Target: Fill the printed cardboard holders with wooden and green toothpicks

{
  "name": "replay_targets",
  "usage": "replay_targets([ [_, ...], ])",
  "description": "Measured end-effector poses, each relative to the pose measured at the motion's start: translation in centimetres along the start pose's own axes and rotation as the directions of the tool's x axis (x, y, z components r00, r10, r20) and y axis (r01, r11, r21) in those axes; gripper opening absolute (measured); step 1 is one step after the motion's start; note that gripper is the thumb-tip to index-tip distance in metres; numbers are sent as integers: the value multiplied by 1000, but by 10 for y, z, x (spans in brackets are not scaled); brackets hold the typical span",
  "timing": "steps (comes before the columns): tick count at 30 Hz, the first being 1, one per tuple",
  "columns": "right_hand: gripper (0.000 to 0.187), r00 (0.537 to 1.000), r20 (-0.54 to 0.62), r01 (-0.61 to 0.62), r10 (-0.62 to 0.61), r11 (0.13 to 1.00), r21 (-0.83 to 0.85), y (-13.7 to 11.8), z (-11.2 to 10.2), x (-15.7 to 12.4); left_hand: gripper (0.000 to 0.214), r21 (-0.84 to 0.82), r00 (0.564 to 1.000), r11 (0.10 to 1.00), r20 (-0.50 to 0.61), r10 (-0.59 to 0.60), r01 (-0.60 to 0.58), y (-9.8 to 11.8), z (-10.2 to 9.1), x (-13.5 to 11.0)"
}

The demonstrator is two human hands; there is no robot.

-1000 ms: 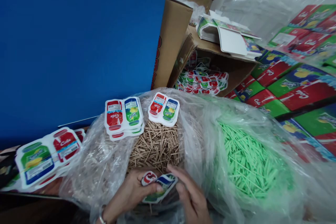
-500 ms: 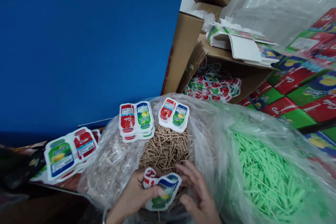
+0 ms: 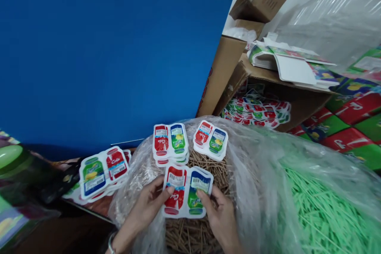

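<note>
A flat double sachet printed with a red Cola bottle and a green-and-blue Sprite bottle [image 3: 187, 192] is held up between my two hands. My left hand [image 3: 151, 202] pinches its left edge, thumb on the front. On the right edge, the thumb of my right hand [image 3: 220, 214] presses the Sprite half. Beneath lie many thin brown sticks [image 3: 192, 236] in a clear plastic bag [image 3: 137, 168]. Just beyond my hands, a small stack of matching sachets [image 3: 170, 143] and a separate sachet [image 3: 210, 141] rest on the bag.
More sachets [image 3: 102, 172] lie on a ledge at left. A blue panel [image 3: 113, 55] stands behind. An open carton [image 3: 235, 87] holds many sachets. At right are a bag of green sticks [image 3: 327, 210] and stacked printed boxes [image 3: 357, 127]. A green-lidded container [image 3: 11, 160] is at far left.
The sachet, bent in my left hand before, is now flat and facing me. My right hand has closed on its right edge. The view has shifted left.
</note>
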State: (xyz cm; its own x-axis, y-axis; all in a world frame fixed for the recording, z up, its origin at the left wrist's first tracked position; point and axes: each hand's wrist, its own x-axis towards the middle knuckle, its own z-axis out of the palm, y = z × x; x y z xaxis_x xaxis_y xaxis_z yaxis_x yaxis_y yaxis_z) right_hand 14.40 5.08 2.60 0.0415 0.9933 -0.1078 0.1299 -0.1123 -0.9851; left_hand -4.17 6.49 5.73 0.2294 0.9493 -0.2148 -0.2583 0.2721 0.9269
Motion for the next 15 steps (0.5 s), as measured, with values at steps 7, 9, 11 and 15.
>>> replay_targets([
  [7,35,997,70,-24,15,992,125,-10,23,12,27,145,995,987,-63,83,-73,17,-22,2],
  [9,38,986,163,-13,-19,981,193,-13,28,15,25,152,990,983,-78,121,-108,19,-29,0],
  [11,37,970,233,33,-75,983,178,-19,32,19,25,135,987,982,-76,141,-130,20,-35,1],
  [15,32,961,223,167,-166,986,14,-39,37,41,30,227,980,961,-89,179,-155,32,-43,15],
])
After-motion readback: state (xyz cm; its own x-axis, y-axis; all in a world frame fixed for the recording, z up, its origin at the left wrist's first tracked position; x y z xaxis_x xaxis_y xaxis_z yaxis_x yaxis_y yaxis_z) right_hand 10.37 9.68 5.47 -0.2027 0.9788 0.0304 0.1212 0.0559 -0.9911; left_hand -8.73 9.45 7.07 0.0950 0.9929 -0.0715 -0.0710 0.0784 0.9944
